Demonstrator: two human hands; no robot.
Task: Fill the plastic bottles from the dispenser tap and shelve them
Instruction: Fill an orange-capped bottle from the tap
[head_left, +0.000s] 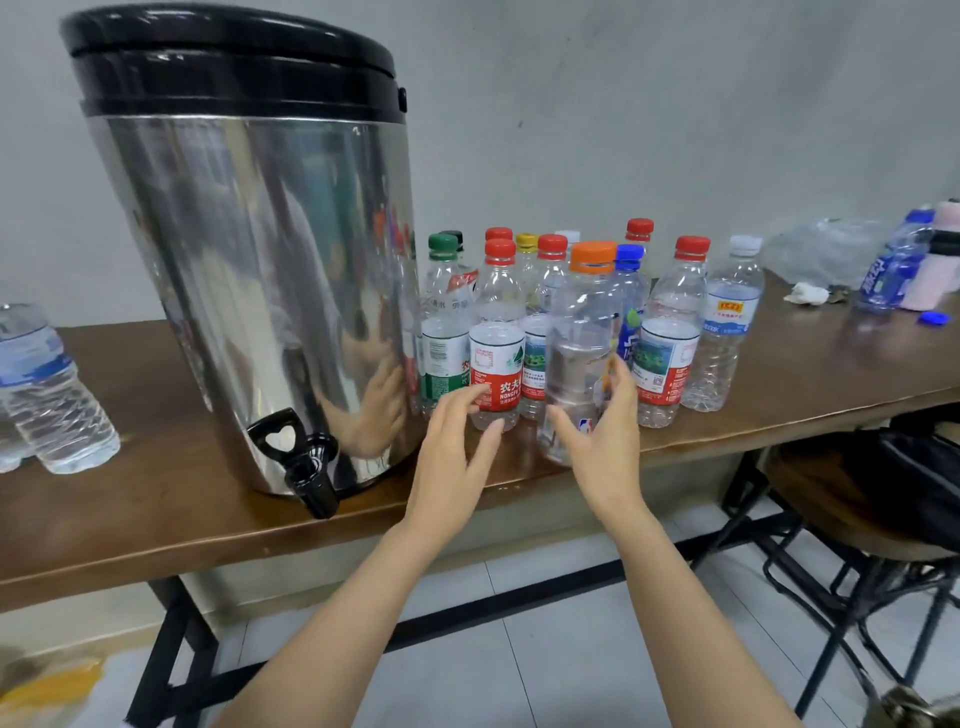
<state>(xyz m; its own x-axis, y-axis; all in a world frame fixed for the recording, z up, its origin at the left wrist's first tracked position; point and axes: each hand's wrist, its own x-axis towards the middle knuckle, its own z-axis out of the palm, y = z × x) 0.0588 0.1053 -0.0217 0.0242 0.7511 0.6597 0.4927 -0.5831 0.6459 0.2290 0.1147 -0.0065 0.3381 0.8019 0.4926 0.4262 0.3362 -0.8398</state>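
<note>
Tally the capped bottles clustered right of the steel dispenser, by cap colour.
Red-capped clear plastic bottles: 5
White-capped bottles: 2
Green-capped bottle: 1
Black-capped bottle: 1
Yellow-capped bottle: 1
Orange-capped bottle: 1
Blue-capped bottle: 1
Total: 12
</note>
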